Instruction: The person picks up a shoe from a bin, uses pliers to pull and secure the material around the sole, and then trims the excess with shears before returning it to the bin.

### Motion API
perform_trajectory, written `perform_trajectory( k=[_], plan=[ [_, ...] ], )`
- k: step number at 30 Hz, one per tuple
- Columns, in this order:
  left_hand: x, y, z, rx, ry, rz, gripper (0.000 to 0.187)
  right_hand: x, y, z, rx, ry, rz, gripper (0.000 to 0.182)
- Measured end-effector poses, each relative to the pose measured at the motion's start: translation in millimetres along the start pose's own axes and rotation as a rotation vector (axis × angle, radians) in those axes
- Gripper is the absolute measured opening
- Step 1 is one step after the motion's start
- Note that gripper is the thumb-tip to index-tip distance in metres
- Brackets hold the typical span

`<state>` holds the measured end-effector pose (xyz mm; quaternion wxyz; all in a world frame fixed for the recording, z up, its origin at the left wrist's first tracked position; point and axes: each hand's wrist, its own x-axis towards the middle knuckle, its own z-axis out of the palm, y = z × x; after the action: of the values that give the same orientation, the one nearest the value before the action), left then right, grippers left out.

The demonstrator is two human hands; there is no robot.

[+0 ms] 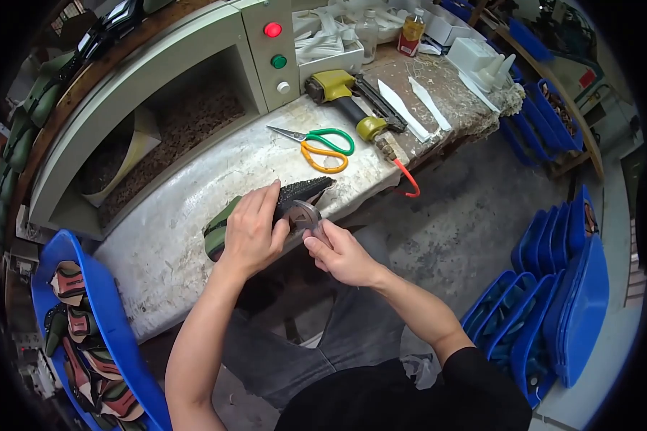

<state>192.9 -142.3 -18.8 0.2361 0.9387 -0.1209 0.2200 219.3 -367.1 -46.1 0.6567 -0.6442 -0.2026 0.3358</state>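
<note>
A shoe [300,191] with a green end and a black speckled end lies on its side at the front edge of the bench. My left hand [249,224] is wrapped over its middle, fingers together, pressing it to the bench. My right hand [343,253] grips metal pincers [304,214], whose rounded head is against or very close to the shoe's near side. The tips of the pincers are hard to make out. Just beyond the shoe lie scissors [323,149] with one green and one orange handle.
A yellow-green nail gun [370,128] with a red hose [407,179] lies on the bench. White strips [402,108] and bottles stand farther back. A machine with red and green buttons [272,29] is ahead. Blue bins [122,316] flank me, the left one holding shoe parts.
</note>
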Motion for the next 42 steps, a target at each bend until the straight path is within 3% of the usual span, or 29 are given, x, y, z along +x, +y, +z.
perform_trajectory(
  k=[3, 9, 18, 29, 33, 38, 42],
  plan=[
    [4, -1, -1, 0.029, -0.004, -0.006, 0.059, 2, -13, -1, -0.358, 0.077, -0.089, 0.020],
    [5, 0, -3, 0.020, -0.010, -0.033, 0.060, -11, -19, 3, -0.307, 0.099, -0.174, 0.020],
    [5, -2, -19, -0.056, -0.101, -0.008, 0.063, -5, -33, -6, -0.818, 0.061, -0.293, 0.015],
    [14, -1, -24, -0.099, -0.235, -0.091, 0.062, 0, -14, 0, -0.809, 0.127, -0.234, 0.018],
    [25, -4, -29, -0.339, -0.424, -0.323, 0.053, -1, -10, 3, -0.773, 0.115, -0.188, 0.017],
    [25, 1, -32, -0.284, -0.481, -0.290, 0.050, -20, -5, 4, -0.470, 0.092, -0.285, 0.020],
    [25, 0, -32, -0.276, -0.481, -0.272, 0.050, -18, -18, -5, -0.514, 0.116, -0.261, 0.017]
  ],
)
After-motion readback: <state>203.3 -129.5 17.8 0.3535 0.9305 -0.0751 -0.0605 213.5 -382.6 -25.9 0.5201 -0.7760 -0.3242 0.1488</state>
